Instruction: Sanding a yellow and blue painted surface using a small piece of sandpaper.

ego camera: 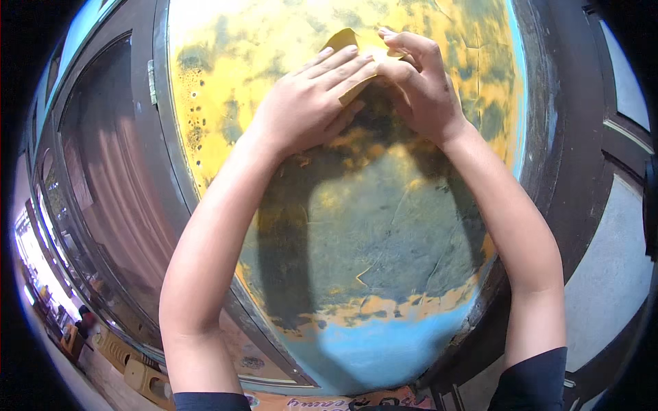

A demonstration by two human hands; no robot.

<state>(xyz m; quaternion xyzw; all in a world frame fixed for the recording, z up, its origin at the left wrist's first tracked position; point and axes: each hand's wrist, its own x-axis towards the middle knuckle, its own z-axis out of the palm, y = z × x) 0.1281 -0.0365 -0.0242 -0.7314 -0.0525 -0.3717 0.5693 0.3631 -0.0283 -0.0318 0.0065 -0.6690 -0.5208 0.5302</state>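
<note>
A folded yellow sheet, likely sandpaper (343, 39), lies up against a wall panel (360, 221) with patchy yellow and grey-green paint. My left hand (311, 100) presses nearly flat on it, fingers pointing up and right, with one folded edge showing below them. At the sheet's right side, the bent fingers and thumb of my right hand (429, 87) pinch it. Both forearms reach upward and throw shadows on the panel. Most of the sheet's underside is hidden by the hands.
Left of the panel is a dark wooden frame with a metal hinge (151, 82) and a glazed pane showing a curtain (133, 190). Dark frames with pale panels (609, 277) stand right. Plastic chairs (146, 380) are lower left. A printed banner (329, 400) bears writing below.
</note>
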